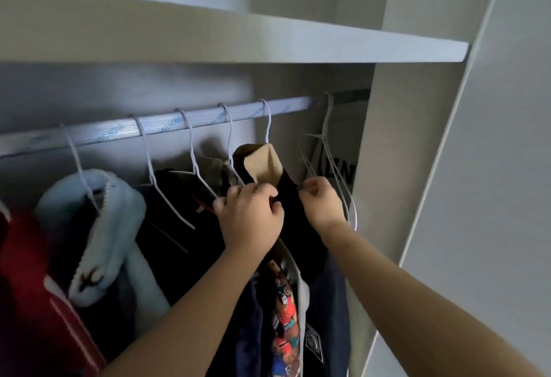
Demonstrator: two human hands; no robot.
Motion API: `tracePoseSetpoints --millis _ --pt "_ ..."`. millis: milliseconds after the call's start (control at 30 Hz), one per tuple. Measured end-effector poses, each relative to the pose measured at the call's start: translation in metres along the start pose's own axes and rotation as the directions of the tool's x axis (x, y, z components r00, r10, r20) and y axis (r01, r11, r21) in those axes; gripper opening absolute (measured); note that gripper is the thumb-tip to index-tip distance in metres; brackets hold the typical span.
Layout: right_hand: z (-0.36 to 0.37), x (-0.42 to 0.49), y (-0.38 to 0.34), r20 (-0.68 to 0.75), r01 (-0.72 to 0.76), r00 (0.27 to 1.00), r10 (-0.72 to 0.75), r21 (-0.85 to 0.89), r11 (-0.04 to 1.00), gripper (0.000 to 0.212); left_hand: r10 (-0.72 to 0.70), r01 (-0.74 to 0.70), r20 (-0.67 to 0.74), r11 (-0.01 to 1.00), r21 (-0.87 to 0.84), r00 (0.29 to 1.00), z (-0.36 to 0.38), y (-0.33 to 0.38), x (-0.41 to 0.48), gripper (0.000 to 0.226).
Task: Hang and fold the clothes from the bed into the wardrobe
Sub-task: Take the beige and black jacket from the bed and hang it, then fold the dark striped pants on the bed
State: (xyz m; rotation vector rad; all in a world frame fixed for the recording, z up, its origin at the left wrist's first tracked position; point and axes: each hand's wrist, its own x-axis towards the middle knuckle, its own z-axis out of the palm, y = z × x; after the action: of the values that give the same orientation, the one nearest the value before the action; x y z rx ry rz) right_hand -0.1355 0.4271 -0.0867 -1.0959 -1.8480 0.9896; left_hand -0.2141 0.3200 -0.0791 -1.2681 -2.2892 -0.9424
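The left hand (250, 215) is gripping the dark jacket (298, 227) with curled fingers, and the right hand (323, 203) is pinching its shoulder just beside. The jacket is hanging on a white wire hanger (268, 121) from the wardrobe rail (167, 126), beside empty hangers (337, 168).

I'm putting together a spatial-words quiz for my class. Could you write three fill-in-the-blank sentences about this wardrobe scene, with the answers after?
1. The shelf sits ____ the rail.
2. The light blue fleece hangs to the ____ of the dark garment.
3. The right hand grips that garment to the ____ of the left hand.
Answers: above; left; right.
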Motion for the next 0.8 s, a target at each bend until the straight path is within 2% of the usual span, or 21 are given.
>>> tracePoseSetpoints --millis 133,233,333,400,567,700,800 --pt "-0.030 -0.039 0.024 -0.118 -0.071 0.990 0.079 0.075 0.995 0.019 0.066 -0.041 0.071 0.950 -0.309 0.995 0.008 0.027 -0.016 0.018" --pt "-0.060 -0.072 0.045 -0.177 -0.128 0.973 0.145 0.105 0.986 0.012 0.103 -0.007 0.167 0.867 -0.498 0.980 0.020 0.052 -0.039 0.015" --pt "-0.098 -0.115 0.066 -0.206 -0.194 0.953 0.221 0.142 0.971 0.012 0.138 0.106 0.332 0.777 -0.621 0.933 0.029 0.081 -0.078 0.012" --pt "-0.134 -0.156 0.083 -0.278 -0.238 0.918 0.282 0.182 0.954 0.012 0.193 0.160 0.443 0.749 -0.643 0.875 0.032 0.111 -0.114 0.011" --pt "-0.201 -0.252 0.115 -0.401 -0.344 0.813 0.423 0.256 0.904 0.020 0.303 0.249 0.591 0.697 -0.673 0.747 0.034 0.170 -0.201 0.009" --pt "-0.257 -0.354 0.143 -0.507 -0.417 0.679 0.530 0.328 0.848 0.021 0.429 0.335 0.695 0.651 -0.681 0.577 0.020 0.229 -0.296 0.013" --pt "-0.294 -0.438 0.162 -0.566 -0.454 0.564 0.601 0.396 0.798 0.020 0.527 0.344 0.735 0.657 -0.671 0.426 0.002 0.271 -0.373 0.012"
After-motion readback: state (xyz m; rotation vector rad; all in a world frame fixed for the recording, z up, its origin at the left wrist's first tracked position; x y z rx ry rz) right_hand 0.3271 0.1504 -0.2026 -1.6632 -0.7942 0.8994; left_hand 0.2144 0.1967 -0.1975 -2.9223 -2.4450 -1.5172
